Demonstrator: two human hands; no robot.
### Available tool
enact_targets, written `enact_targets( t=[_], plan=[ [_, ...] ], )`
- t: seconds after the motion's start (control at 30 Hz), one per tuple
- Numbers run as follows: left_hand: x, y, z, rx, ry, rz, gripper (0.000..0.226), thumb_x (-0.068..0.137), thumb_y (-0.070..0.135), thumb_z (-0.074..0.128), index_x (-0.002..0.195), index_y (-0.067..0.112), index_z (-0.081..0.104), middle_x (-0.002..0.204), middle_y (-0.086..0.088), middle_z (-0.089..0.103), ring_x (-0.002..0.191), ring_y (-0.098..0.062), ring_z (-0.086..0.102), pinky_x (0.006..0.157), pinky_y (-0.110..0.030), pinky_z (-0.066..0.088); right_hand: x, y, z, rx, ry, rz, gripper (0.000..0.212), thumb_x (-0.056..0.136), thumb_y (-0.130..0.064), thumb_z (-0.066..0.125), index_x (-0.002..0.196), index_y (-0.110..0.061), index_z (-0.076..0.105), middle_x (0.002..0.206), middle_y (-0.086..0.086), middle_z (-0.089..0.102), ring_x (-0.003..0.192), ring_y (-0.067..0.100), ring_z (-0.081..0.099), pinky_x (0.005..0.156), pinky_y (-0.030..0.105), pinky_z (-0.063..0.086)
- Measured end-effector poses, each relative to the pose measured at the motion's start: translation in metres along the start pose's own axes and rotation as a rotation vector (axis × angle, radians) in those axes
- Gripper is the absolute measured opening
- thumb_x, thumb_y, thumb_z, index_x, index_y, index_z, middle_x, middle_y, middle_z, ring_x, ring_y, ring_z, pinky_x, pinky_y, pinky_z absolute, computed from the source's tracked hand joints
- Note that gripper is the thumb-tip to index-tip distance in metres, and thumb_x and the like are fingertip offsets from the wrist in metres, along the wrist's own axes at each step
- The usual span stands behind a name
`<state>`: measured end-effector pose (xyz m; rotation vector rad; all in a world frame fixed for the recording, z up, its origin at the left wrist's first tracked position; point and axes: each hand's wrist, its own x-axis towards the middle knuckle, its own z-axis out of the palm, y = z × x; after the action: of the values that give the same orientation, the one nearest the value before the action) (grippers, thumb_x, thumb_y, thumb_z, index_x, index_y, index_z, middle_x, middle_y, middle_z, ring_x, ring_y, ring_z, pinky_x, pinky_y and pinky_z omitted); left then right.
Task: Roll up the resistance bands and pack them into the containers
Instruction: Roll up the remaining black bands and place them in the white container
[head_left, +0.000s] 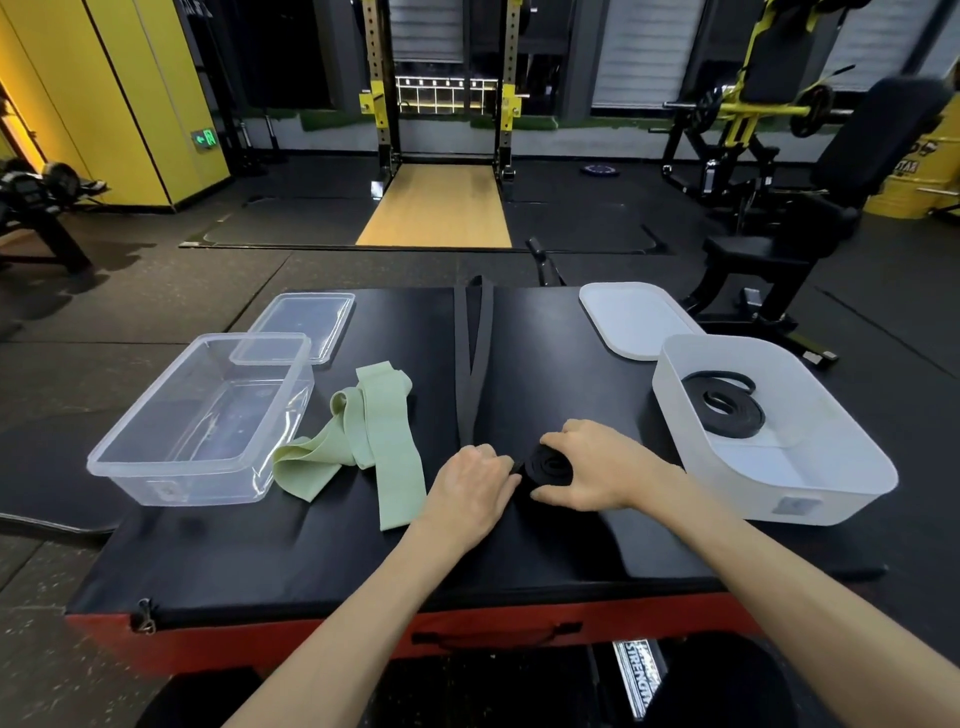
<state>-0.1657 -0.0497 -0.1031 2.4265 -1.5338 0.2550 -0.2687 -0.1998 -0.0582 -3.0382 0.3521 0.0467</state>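
Black band (548, 465) lies partly wound between your hands, a flat coil on the desk (545, 551). Your right grip (597, 467) curls round the coil, fingers over its far side and thumb on the near side. Your left grip (470, 488) is closed, knuckles up, over the strap just where it feeds into the coil. The free strap runs straight away from both grips to the desk's far edge, so I judge most of this roll is yet to be wound.

Beyond your right grip, the white container (810, 499) already holds one coiled band (727, 402). Its white lid (634, 317) lies farther off. Outside your left grip the green band (363, 441) lies loose and crumpled, not rolled. Past it the clear container (156, 478) holds nothing I can make out, with the clear lid (301, 322) at its far corner. That makes one band packed, one in hand and one to do, with both lids off.

The desk has a black padded top over a red side. Around you is a gym with dark rubber flooring. A squat rack (441, 78) stands ahead over a wooden platform (436, 208), and a bench (831, 208) stands off past your right grip.
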Motion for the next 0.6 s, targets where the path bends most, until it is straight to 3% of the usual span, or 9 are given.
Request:
enact_targets(
  t=[0.13,0.3,0.4,0.5,0.6],
  plan=[
    [-0.001,0.004,0.004,-0.019,0.049,-0.025,0.028,0.099,0.03,0.041,0.093,0.01,0.061,0.094,-0.008,0.058,0.09,-0.025,0.056,0.077,-0.029,0.038,-0.001,-0.007,0.008,-0.002,0.066,0.06,0.056,0.075,-0.064,0.061,0.097,-0.014,0.057,0.088,0.0,0.045,0.075,0.018,0.043,0.066,0.027,0.038],
    [-0.002,-0.013,-0.004,-0.04,0.036,0.133,0.028,0.096,0.031,0.046,0.105,0.013,0.065,0.098,-0.003,0.062,0.096,-0.022,0.055,0.082,-0.031,0.042,-0.003,-0.007,0.009,0.005,0.066,0.08,0.062,0.074,-0.067,0.06,0.106,-0.014,0.057,0.092,0.002,0.048,0.085,0.02,0.052,0.071,0.028,0.042],
    [0.002,-0.042,-0.015,0.068,0.04,0.254,0.031,0.085,0.041,0.051,0.083,0.019,0.072,0.082,0.005,0.066,0.085,-0.021,0.06,0.071,-0.033,0.049,-0.005,-0.009,0.011,0.006,0.067,0.109,0.064,0.076,-0.067,0.059,0.11,-0.013,0.056,0.1,0.004,0.05,0.094,0.022,0.053,0.078,0.029,0.043],
    [0.005,-0.063,-0.015,0.114,0.007,0.34,0.014,0.076,0.026,0.073,0.081,0.014,0.069,0.075,0.001,0.064,0.077,-0.02,0.062,0.073,-0.031,0.053,-0.007,-0.01,0.013,0.004,0.112,0.165,0.063,0.078,-0.067,0.057,0.108,-0.012,0.054,0.098,0.004,0.049,0.097,0.023,0.053,0.079,0.03,0.044],
    [0.007,-0.057,-0.011,0.136,0.025,0.36,0.017,0.069,0.021,0.081,0.073,0.015,0.066,0.066,0.002,0.057,0.066,-0.017,0.058,0.073,-0.028,0.047,-0.008,-0.013,0.015,0.01,0.144,0.231,0.064,0.077,-0.07,0.055,0.104,-0.011,0.054,0.093,0.001,0.044,0.096,0.023,0.053,0.078,0.03,0.044]
  ],
)
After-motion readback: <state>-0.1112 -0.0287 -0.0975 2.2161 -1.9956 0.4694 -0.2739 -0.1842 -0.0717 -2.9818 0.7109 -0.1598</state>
